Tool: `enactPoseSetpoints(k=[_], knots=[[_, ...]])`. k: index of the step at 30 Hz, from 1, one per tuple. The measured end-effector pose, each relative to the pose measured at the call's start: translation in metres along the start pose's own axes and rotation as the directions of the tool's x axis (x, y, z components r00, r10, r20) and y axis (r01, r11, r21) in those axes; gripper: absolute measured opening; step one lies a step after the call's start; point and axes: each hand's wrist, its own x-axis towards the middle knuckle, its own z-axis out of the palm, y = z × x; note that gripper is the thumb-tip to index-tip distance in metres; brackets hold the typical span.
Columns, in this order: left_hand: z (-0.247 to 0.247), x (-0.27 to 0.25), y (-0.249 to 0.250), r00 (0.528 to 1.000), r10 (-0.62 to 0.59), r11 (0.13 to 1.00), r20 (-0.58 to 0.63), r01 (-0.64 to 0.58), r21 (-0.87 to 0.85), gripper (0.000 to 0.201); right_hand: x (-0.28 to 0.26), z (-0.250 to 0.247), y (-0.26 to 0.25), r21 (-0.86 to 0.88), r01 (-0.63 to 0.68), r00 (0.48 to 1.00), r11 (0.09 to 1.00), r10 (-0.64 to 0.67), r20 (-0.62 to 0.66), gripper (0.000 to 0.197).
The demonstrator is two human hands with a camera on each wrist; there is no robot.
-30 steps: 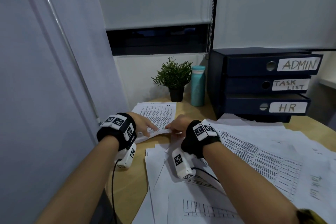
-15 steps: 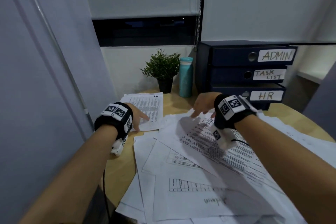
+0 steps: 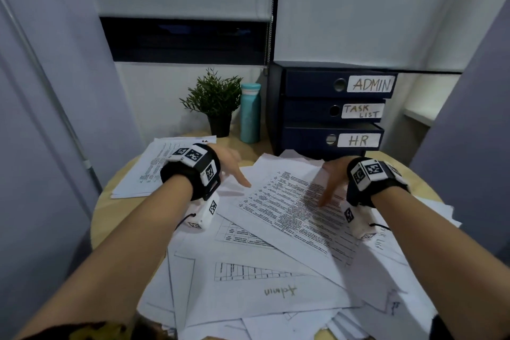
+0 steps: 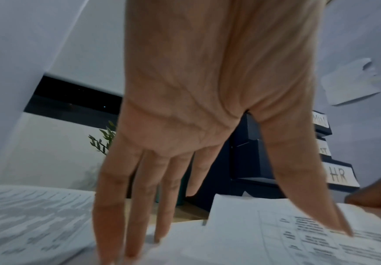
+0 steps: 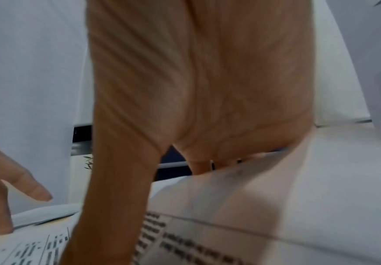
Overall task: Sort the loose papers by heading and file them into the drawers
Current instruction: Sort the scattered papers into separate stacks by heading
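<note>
Loose white papers (image 3: 248, 292) lie in a heap on a round wooden table (image 3: 110, 210). On top lies a printed sheet (image 3: 289, 210) (image 4: 321, 242) (image 5: 185, 242) of dense text. My right hand (image 3: 335, 174) (image 5: 196, 89) holds its far right part, thumb (image 5: 108, 224) on top. The fingers are hidden behind the sheet's raised edge. My left hand (image 3: 233, 167) (image 4: 185, 116) is spread, straight fingertips on the papers and thumb (image 4: 335, 220) touching the sheet's left edge. A dark blue drawer unit (image 3: 311, 113) labelled ADMIN, TASK LIST and HR stands behind, drawers shut.
A separate small pile of printed pages (image 3: 146, 174) lies at the table's left. A potted plant (image 3: 214, 102) and a teal bottle (image 3: 250, 113) stand at the back beside the drawers. Grey partition walls close in on both sides.
My left hand left the small pile at the left and came right onto the heap. My right hand took the printed sheet's far edge and drew it nearer, with that edge now raised.
</note>
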Motion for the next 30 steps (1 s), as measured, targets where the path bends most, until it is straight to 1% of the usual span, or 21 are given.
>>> enactPoseSetpoints(k=[1, 5, 6, 8, 10, 12, 14, 15, 16, 17, 18, 19, 20, 21, 23, 25, 26, 27, 28, 29, 30], knots=[[0.000, -0.001, 0.003, 1.000, 0.004, 1.000, 0.010, -0.004, -0.004, 0.081, -0.001, 0.000, 0.001, 0.010, 0.005, 1.000, 1.000, -0.005, 0.000, 0.116], [0.001, -0.002, 0.010, 0.999, 0.029, 0.999, 0.038, -0.028, -0.030, 0.073, -0.006, -0.001, 0.003, 0.015, -0.005, 0.998, 1.000, 0.006, -0.065, 0.081], [0.002, -0.002, 0.011, 0.999, 0.023, 0.999, 0.044, -0.021, -0.031, 0.069, -0.007, -0.002, 0.003, 0.028, -0.023, 0.996, 0.999, 0.025, -0.082, 0.080], [0.003, -0.006, 0.014, 0.997, 0.009, 1.000, 0.075, -0.007, -0.029, 0.053, -0.008, -0.001, 0.003, 0.059, -0.073, 0.992, 0.996, 0.079, -0.101, 0.091], [0.007, -0.009, 0.016, 0.998, 0.007, 0.998, 0.057, -0.010, 0.061, 0.050, -0.012, 0.000, 0.003, 0.082, -0.103, 0.987, 0.991, 0.112, -0.117, 0.093], [0.008, -0.013, 0.019, 0.999, 0.035, 0.979, -0.009, -0.033, 0.203, 0.063, -0.015, 0.000, 0.004, 0.089, -0.096, 0.980, 0.991, 0.110, -0.165, 0.087], [0.008, -0.014, 0.023, 0.991, 0.085, 0.972, -0.105, -0.059, 0.229, 0.077, -0.021, -0.004, 0.003, 0.077, -0.081, 0.967, 0.994, 0.097, -0.235, 0.079], [0.007, -0.011, 0.025, 0.972, 0.129, 0.973, -0.194, -0.086, 0.215, 0.102, -0.024, -0.006, 0.003, 0.054, -0.071, 0.957, 0.996, 0.083, -0.276, 0.073], [0.005, -0.011, 0.028, 0.942, 0.180, 0.971, -0.282, -0.126, 0.202, 0.126, -0.028, -0.010, 0.002, 0.021, -0.063, 0.944, 0.998, 0.066, -0.322, 0.067], [0.003, -0.013, 0.033, 0.898, 0.239, 0.966, -0.370, -0.181, 0.185, 0.143, -0.032, -0.013, 0.000, -0.014, -0.052, 0.927, 0.999, 0.043, -0.373, 0.060], [0.002, -0.016, 0.039, 0.844, 0.307, 0.950, -0.440, -0.242, 0.199, 0.147, -0.036, -0.017, -0.002, -0.044, -0.045, 0.906, 0.998, 0.023, -0.422, 0.055], [-0.001, -0.017, 0.046, 0.796, 0.364, 0.930, -0.484, -0.278, 0.242, 0.143, -0.041, -0.021, -0.004, -0.067, -0.039, 0.880, 0.997, 0.003, -0.476, 0.053], [-0.003, -0.023, 0.055, 0.763, 0.412, 0.907, -0.498, -0.289, 0.307, 0.132, -0.045, -0.025, -0.006, -0.085, -0.026, 0.848, 0.996, -0.023, -0.529, 0.052], [-0.006, -0.030, 0.064, 0.761, 0.434, 0.889, -0.482, -0.274, 0.367, 0.117, -0.050, -0.030, -0.007, -0.102, -0.003, 0.814, 0.995, -0.057, -0.578, 0.053], [-0.010, -0.036, 0.076, 0.784, 0.451, 0.872, -0.426, -0.287, 0.396, 0.080, -0.060, -0.038, -0.012, -0.117, 0.078, 0.747, 0.990, -0.136, -0.651, 0.048], [-0.008, -0.036, 0.079, 0.798, 0.467, 0.876, -0.380, -0.362, 0.318, 0.048, -0.073, -0.042, -0.019, -0.145, 0.149, 0.664, 0.978, -0.208, -0.719, 0.030], [-0.006, -0.035, 0.078, 0.790, 0.478, 0.875, -0.383, -0.395, 0.279, 0.035, -0.078, -0.043, -0.020, -0.159, 0.150, 0.599, 0.976, -0.218, -0.771, 0.021], [-0.004, -0.036, 0.076, 0.773, 0.484, 0.875, -0.410, -0.418, 0.244, 0.025, -0.081, -0.043, -0.020, -0.151, 0.141, 0.510, 0.978, -0.203, -0.836, 0.017], [-0.002, -0.035, 0.072, 0.757, 0.477, 0.878, -0.447, -0.432, 0.206, 0.020, -0.083, -0.043, -0.018, -0.117, 0.132, 0.402, 0.984, -0.161, -0.901, 0.019], [-0.001, -0.035, 0.067, 0.753, 0.453, 0.886, -0.478, -0.439, 0.148, 0.019, -0.083, -0.042, -0.014, -0.056, 0.137, 0.284, 0.989, -0.093, -0.954, 0.026], [-0.001, -0.033, 0.058, 0.761, 0.419, 0.891, -0.496, -0.449, 0.063, 0.021, -0.082, -0.042, -0.008, 0.034, 0.160, 0.181, 0.987, 0.005, -0.983, 0.035]])
